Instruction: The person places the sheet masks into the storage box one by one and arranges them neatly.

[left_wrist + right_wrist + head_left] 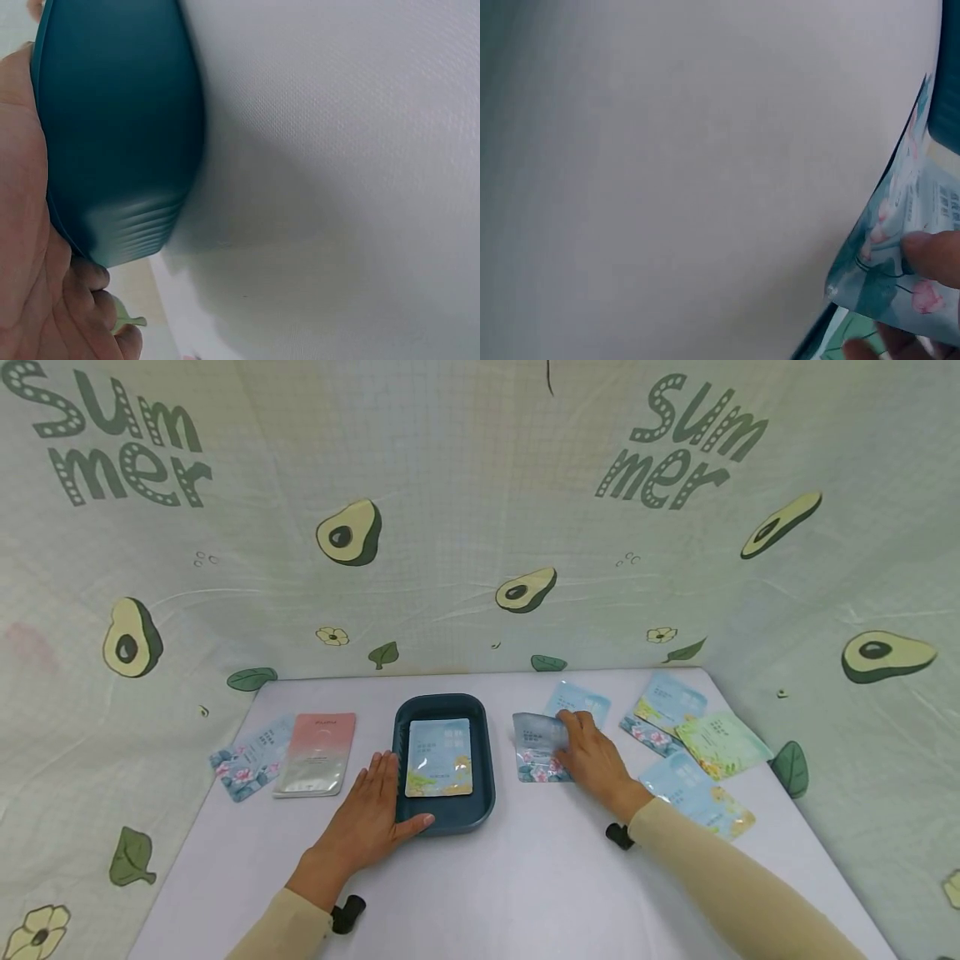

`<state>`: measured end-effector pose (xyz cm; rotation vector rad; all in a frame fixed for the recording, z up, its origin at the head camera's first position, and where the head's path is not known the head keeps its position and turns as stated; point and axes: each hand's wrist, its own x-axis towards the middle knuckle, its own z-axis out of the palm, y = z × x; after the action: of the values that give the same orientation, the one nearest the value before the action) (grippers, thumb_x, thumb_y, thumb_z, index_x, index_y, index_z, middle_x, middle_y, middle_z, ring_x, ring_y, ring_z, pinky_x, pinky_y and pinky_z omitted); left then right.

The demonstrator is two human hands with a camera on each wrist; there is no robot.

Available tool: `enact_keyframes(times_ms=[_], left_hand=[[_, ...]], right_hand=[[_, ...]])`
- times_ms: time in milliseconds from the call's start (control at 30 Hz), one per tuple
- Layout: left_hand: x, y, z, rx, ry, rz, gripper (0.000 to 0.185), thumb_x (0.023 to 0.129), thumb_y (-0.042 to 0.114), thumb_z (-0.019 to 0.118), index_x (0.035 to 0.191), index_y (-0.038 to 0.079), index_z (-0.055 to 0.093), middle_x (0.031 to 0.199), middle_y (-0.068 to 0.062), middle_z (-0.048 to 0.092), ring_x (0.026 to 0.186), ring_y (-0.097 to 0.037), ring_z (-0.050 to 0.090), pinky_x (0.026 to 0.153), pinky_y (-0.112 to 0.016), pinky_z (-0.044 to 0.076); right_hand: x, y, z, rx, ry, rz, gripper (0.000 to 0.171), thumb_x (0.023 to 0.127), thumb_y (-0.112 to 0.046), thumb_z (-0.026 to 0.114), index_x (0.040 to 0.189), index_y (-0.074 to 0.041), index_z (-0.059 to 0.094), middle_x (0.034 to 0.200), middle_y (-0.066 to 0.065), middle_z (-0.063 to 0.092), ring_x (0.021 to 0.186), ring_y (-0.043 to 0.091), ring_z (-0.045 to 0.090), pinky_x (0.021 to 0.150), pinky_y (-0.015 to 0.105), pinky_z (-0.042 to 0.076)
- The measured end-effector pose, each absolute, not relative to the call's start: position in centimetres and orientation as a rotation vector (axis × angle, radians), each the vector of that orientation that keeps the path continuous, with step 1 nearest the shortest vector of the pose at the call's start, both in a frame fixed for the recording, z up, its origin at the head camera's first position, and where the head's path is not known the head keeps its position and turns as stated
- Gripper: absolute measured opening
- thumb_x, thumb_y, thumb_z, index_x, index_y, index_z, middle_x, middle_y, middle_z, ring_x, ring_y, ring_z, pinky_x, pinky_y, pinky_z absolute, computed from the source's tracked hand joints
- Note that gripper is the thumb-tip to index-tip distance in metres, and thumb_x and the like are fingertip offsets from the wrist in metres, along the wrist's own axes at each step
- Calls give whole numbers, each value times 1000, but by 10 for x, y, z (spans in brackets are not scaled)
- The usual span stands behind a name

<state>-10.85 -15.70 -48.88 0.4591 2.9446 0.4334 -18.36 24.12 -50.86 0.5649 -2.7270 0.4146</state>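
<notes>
Head view. Tray [450, 818], dark blue, smooth, rectangular with rounded corners, on the middle of the table, nearer its far edge; one flat pale-blue sachet [438, 758] inside. Left hand [367, 822]: fingers straight along the tray's left wall, thumb at its near-left corner. Right hand [596, 756]: pinches a glossy floral sachet [536, 747], bent at its far end, right of the tray. Beyond it, a blue packet [581, 700] near the far edge. Toward the table's far-right corner and right edge, overlapping film packets [722, 745], blue, floral and green. Near the left edge, a pink-and-silver packet [315, 756] beside a floral packet [251, 764]. Table [480, 893]: white covering. Backdrop: pale cloth [450, 468], faintly creased, printed with avocados, leaves and "Summer".

Left wrist view. Tray's smooth outer wall, ridged at one part; palm against the rim; white fabric weave below.

Right wrist view. Floral sachet, thin and curved, thumb on its printed face; tray wall at the upper right.
</notes>
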Motion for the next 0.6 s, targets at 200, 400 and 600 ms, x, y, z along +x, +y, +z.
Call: enact_keyframes(times_ms=[200, 400, 600], left_hand=[[-108, -157, -488, 449, 2940, 428, 123, 93, 85, 48, 166, -7, 12, 175, -25, 14, 164, -42, 9, 130, -58, 18], [-108, -156, -488, 464, 2953, 431, 123, 92, 86, 46, 166, -7, 14, 174, -26, 16, 163, -42, 11, 130, -59, 19], [-109, -155, -487, 462, 2944, 426, 122, 93, 85, 47, 165, -8, 13, 174, -26, 15, 163, -42, 10, 131, -59, 18]], right_hand=[[-180, 242, -509, 671, -2711, 575, 79, 99, -5, 73, 161, -18, 26, 114, 16, 59, 66, 14, 51, 62, 32, 53], [-185, 240, -505, 586, -2653, 733, 61, 97, -7, 76, 152, -12, 49, 114, 16, 72, 88, 26, 73, 75, 42, 62], [-191, 239, -495, 327, -2718, 998, 49, 98, -15, 77, 143, -12, 59, 92, 14, 71, 70, 20, 61, 61, 33, 51]])
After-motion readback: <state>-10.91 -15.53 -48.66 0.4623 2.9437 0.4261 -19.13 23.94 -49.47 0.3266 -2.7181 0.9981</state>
